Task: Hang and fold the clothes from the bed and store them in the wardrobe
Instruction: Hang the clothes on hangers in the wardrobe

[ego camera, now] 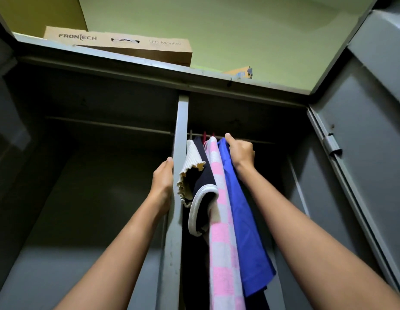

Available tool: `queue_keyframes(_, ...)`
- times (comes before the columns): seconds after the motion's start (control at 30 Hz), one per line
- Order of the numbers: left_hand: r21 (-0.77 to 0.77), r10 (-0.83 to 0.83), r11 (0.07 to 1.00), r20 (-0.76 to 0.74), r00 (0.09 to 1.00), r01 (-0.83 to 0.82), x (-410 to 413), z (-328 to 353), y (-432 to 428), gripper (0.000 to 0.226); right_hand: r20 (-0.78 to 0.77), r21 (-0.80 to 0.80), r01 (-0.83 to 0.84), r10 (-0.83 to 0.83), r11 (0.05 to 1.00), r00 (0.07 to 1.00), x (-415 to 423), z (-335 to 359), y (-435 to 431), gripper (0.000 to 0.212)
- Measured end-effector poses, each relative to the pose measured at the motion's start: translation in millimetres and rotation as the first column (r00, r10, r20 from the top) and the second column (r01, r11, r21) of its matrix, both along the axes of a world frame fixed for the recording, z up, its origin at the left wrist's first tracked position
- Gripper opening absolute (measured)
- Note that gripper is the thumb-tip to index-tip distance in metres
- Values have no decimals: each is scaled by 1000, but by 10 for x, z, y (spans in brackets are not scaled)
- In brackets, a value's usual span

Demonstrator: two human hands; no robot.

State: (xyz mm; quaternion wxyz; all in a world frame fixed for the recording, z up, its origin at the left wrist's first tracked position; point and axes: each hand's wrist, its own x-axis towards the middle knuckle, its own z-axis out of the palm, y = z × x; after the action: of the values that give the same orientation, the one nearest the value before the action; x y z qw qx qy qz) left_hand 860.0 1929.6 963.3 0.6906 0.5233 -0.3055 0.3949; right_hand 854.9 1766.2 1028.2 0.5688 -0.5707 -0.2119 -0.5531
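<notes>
You look up into the open grey wardrobe, and both your hands are raised inside it. Your left hand holds the upright divider in the middle of the wardrobe: the thumb lies on the near edge and the fingers go around behind the metal, where they are hidden.

Your right hand is in the right compartment, just under the rail. Its fingers are curled on the top of the blue garment and grip the cloth there. If there is a hanger under the cloth, I cannot tell.

The clothes hang together at the left end of this rail, close to the divider. From left to right you have a cream ribbed top, a dark navy garment with white trim, a pink and white checked cloth, and then the blue garment, each one touching the next one. Two thin red hooks show above them at the rail.

The left compartment shows only its own rail and the dark walls. On the wardrobe roof lies a cardboard box with the words FRONTECH and LED Monitor. The right door stands open beside your right arm.
</notes>
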Motion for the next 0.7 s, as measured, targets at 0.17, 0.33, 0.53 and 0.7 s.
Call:
queue_keyframes(0.17, -56, -27, 998, -97, 995, 22, -122, -273, -25, 41, -224, -41, -214, 200, 976, 954, 39, -434, 136, 47)
queue_keyframes(0.33, -70, -28, 997, -194, 981, 14, -277, -615, -98, 59, -370, -102, -309, 252, 946, 894, -95, -1006, 165, 59)
queue_keyframes(0.53, -95, -65, 995, -323, 944, 36, -596, -1166, -176, 61, -506, -71, -327, 248, 942, 826, -475, -1658, 109, 72)
queue_keyframes(0.7, -85, -66, 996, -395, 916, 36, -1280, -1772, -405, 36, -625, 18, -364, 294, 931, 723, -1103, -2295, -86, 57)
